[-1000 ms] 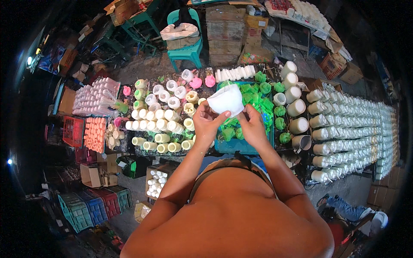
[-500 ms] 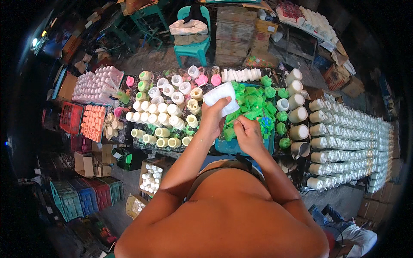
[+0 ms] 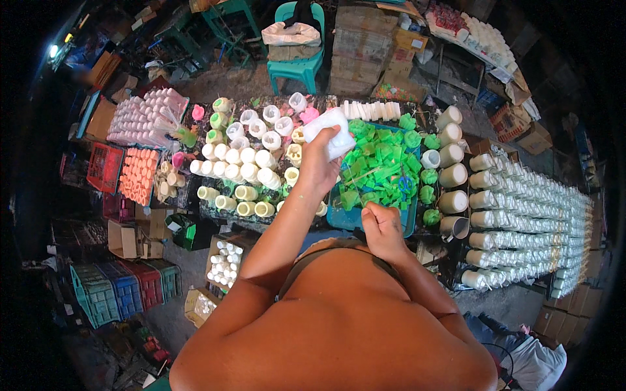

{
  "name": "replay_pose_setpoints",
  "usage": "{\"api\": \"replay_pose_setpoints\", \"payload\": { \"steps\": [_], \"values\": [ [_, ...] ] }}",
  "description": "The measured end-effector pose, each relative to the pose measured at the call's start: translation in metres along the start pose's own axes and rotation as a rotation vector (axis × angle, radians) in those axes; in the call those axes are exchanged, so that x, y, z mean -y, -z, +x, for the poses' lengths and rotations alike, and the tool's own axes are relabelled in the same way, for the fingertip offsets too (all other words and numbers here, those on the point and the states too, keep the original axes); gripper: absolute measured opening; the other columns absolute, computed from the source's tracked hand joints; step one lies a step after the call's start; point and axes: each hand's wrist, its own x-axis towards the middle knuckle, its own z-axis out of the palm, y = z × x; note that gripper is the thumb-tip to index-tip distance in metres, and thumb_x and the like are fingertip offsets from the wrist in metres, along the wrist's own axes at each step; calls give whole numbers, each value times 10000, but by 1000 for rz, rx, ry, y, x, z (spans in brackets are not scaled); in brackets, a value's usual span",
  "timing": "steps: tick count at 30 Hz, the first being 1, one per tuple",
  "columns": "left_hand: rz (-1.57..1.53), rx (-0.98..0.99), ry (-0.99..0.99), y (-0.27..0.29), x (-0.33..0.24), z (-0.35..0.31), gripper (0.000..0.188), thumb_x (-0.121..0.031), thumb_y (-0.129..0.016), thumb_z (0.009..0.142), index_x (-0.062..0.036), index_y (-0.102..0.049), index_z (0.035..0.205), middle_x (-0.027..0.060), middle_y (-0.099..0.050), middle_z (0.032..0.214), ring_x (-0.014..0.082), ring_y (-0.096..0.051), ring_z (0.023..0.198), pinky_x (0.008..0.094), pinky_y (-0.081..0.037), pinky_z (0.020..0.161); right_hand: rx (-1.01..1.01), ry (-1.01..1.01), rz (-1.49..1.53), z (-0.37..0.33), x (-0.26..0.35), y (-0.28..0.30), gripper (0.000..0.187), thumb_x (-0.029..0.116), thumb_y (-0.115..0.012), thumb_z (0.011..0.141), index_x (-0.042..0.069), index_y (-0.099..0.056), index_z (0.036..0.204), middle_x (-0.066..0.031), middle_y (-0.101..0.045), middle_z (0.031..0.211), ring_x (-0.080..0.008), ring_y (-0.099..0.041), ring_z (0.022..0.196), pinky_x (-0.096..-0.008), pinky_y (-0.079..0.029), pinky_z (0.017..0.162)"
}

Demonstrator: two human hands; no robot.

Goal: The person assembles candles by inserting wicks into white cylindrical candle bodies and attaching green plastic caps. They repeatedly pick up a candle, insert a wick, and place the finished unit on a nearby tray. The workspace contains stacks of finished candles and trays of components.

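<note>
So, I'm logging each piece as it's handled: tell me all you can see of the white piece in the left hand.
The white piece is a rounded, chunky, matt white block, perhaps wax or plaster. The left hand grips it from below, fingers wrapped around its lower side, holding it raised over the edge of the blue tray of green pieces. Its top and right side are bare. The right hand is apart from it, lower down. Finer surface detail is too small to tell.

Materials and finishes at your bench

Your left hand (image 3: 319, 166) grips a white mould (image 3: 331, 132), smooth and faintly glossy, plastic-like. The green pieces (image 3: 381, 169) look waxy, matt, in a blue plastic tray (image 3: 339, 218). The cartons (image 3: 365, 49) are brown cardboard; the chair (image 3: 297, 62) is teal moulded plastic.
</note>
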Motion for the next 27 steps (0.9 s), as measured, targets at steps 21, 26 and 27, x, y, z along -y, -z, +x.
{"api": "replay_pose_setpoints", "payload": {
  "steps": [21,26,27],
  "values": [
    [-160,-84,105,32,-8,19,351,-141,-657,917,-53,-551,1240,93,-649,1039,238,-664,892,380,-575,765,8,-61,6,-11,3,-13,290,80,-538,962,-17,-430,711,-193,-385,579,-271,-357,476,-407,-333,493],
    [-168,-80,88,38,-6,24,366,-145,-662,914,-29,-522,1231,130,-634,1058,263,-679,924,382,-602,764,16,-64,-20,-12,1,-12,287,81,-540,961,-20,-436,713,-210,-383,586,-296,-356,473,-415,-333,490],
    [-171,-80,92,39,-5,25,364,-143,-659,915,-30,-522,1232,132,-634,1057,263,-678,925,383,-603,761,19,-65,-27,-12,1,-12,287,81,-541,961,-21,-437,713,-213,-381,587,-299,-355,473,-415,-334,490]
  ]
}}
